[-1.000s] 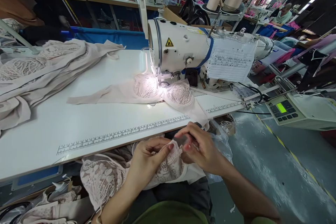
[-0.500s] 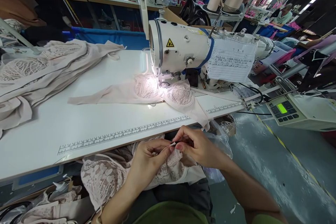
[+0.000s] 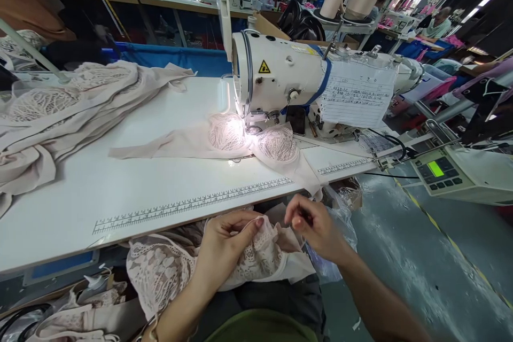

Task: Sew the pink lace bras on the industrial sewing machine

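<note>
My left hand [image 3: 226,246] pinches the upper edge of a pale pink lace bra [image 3: 262,256] between thumb and fingers. This bra lies over my lap, below the table's front edge. To the right of it, apart from the cloth, is my right hand [image 3: 315,224], its fingers curled in. Something dark shows inside those fingers, too small to make out. Another pale pink bra [image 3: 278,144] is spread on the white table [image 3: 160,181], its middle under the lit needle area of a white sewing machine [image 3: 280,72].
More bras [image 3: 92,96] are heaped on the table's left side. A printed ruler scale [image 3: 192,204] runs along the front edge. A control box [image 3: 452,173] with a green display is at right. Below left, a box holds lace pieces [image 3: 96,320]. A person's sleeve [image 3: 28,0] shows top left.
My right hand has come away from the bra edge and moved right and slightly down. My left hand keeps its pinch on the bra. The view has shifted slightly.
</note>
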`<state>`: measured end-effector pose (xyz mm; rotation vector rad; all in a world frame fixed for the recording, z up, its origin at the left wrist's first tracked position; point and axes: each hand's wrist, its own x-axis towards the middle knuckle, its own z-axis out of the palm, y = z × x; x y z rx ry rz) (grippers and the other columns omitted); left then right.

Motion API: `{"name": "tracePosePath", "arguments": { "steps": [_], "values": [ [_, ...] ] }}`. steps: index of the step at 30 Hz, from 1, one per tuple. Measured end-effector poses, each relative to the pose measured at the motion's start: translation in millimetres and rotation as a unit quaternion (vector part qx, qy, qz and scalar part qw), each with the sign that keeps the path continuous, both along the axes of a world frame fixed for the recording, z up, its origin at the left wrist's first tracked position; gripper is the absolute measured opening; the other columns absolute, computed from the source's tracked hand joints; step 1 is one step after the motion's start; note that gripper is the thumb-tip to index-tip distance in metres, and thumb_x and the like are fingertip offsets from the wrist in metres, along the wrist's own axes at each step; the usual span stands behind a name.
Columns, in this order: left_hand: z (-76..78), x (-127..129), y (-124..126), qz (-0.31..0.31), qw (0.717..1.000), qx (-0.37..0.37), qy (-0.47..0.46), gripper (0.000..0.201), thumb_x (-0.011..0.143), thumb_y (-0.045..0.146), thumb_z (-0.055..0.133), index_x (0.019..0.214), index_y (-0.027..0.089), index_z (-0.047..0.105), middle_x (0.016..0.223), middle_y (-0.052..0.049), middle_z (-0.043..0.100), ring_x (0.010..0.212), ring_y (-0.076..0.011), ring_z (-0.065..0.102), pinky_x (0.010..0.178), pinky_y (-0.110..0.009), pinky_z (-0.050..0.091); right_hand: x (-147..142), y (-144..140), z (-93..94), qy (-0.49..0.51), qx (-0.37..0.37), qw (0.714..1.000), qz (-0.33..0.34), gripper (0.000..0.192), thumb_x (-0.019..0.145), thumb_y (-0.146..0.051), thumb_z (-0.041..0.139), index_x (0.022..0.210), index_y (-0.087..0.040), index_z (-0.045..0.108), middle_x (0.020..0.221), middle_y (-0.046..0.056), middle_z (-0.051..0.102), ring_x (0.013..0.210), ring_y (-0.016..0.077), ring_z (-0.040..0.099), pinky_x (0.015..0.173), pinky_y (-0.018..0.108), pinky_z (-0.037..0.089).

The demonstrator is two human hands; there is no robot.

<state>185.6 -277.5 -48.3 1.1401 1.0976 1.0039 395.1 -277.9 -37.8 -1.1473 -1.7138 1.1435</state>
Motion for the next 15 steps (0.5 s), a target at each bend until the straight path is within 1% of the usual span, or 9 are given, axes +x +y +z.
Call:
{"name": "tracePosePath", "arguments": {
  "steps": [2,4,6,8,10,11,13,14,15],
  "values": [
    [-4.3,-2,1,0.014,1.000,0.011,-0.004,0.020,0.081,0.038,0.074,0.080,0.019,0.081,0.051,-0.001,0.063,0.062,-0.0189,0.066,0.052,-0.022,0.050,4,-7,-4.2,-0.056,-0.009,0.998,0.042,0.038,0.097,-0.052,0.056,0.077,-0.020,0.061,0.058,-0.004,0.049,0.046,0.0093,0.037,0.047,0.024,0.026],
    [-7.8,-2,1,0.028,0.999,0.018,-0.006,0.022,0.080,0.040,0.075,0.081,0.019,0.081,0.058,-0.002,0.069,0.062,-0.0186,0.066,0.054,-0.023,0.050,6,-12,-8.9,-0.117,-0.036,0.988,0.091,0.024,0.096,-0.043,0.061,0.087,-0.021,0.066,0.064,-0.001,0.060,0.048,0.0109,0.044,0.048,0.024,0.030],
    [-9.5,-2,1,0.036,0.999,0.018,-0.011,0.023,0.081,0.041,0.076,0.082,0.019,0.081,0.062,-0.003,0.071,0.063,-0.0183,0.067,0.055,-0.023,0.051,8,-16,-12.8,-0.168,-0.055,0.975,0.136,0.018,0.092,-0.039,0.066,0.085,-0.022,0.067,0.066,-0.001,0.063,0.050,0.0124,0.048,0.049,0.024,0.033],
    [-9.4,-2,1,0.041,0.999,0.013,-0.014,0.025,0.081,0.042,0.076,0.084,0.018,0.081,0.065,-0.003,0.073,0.064,-0.0188,0.068,0.057,-0.024,0.053,10,-17,-14.3,-0.187,-0.040,0.966,0.175,0.028,0.090,-0.038,0.068,0.069,-0.021,0.061,0.061,-0.002,0.057,0.051,0.0124,0.049,0.050,0.024,0.034],
    [-8.2,-5,2,0.038,0.999,0.016,-0.005,0.025,0.083,0.042,0.075,0.086,0.018,0.081,0.074,-0.005,0.076,0.071,-0.0205,0.070,0.065,-0.026,0.056,15,-17,-12.8,-0.152,-0.004,0.966,0.211,0.042,0.089,-0.044,0.067,0.058,-0.020,0.053,0.066,0.000,0.055,0.057,0.0130,0.052,0.052,0.024,0.038],
    [-7.8,-6,3,0.031,0.999,0.026,0.003,0.025,0.086,0.041,0.072,0.089,0.018,0.080,0.082,-0.006,0.078,0.079,-0.0217,0.072,0.072,-0.027,0.057,18,-17,-11.4,-0.115,0.015,0.966,0.230,0.046,0.089,-0.049,0.065,0.056,-0.020,0.052,0.071,0.002,0.056,0.061,0.0137,0.054,0.054,0.025,0.041],
    [-8.8,-9,6,0.000,0.998,0.064,0.018,0.028,0.095,0.040,0.061,0.108,0.021,0.076,0.110,-0.008,0.076,0.102,-0.0241,0.070,0.094,-0.034,0.054,24,-18,-9.1,-0.045,0.062,0.962,0.264,0.053,0.087,-0.060,0.063,0.053,-0.021,0.051,0.075,0.005,0.059,0.065,0.0145,0.058,0.058,0.025,0.047],
    [-10.5,-9,7,-0.032,0.995,0.089,0.026,0.031,0.099,0.038,0.054,0.120,0.022,0.071,0.125,-0.008,0.071,0.115,-0.0246,0.065,0.104,-0.037,0.049,26,-19,-8.7,-0.035,0.089,0.961,0.261,0.056,0.086,-0.065,0.062,0.051,-0.022,0.049,0.071,0.004,0.058,0.063,0.0140,0.058,0.057,0.025,0.048],
    [-12.9,-9,8,-0.083,0.989,0.115,0.034,0.035,0.101,0.034,0.047,0.132,0.024,0.062,0.140,-0.009,0.062,0.127,-0.0247,0.058,0.111,-0.040,0.043,26,-19,-9.1,-0.040,0.115,0.960,0.254,0.059,0.084,-0.069,0.061,0.050,-0.023,0.048,0.064,0.002,0.055,0.058,0.0130,0.057,0.056,0.024,0.049]
  ]
}}
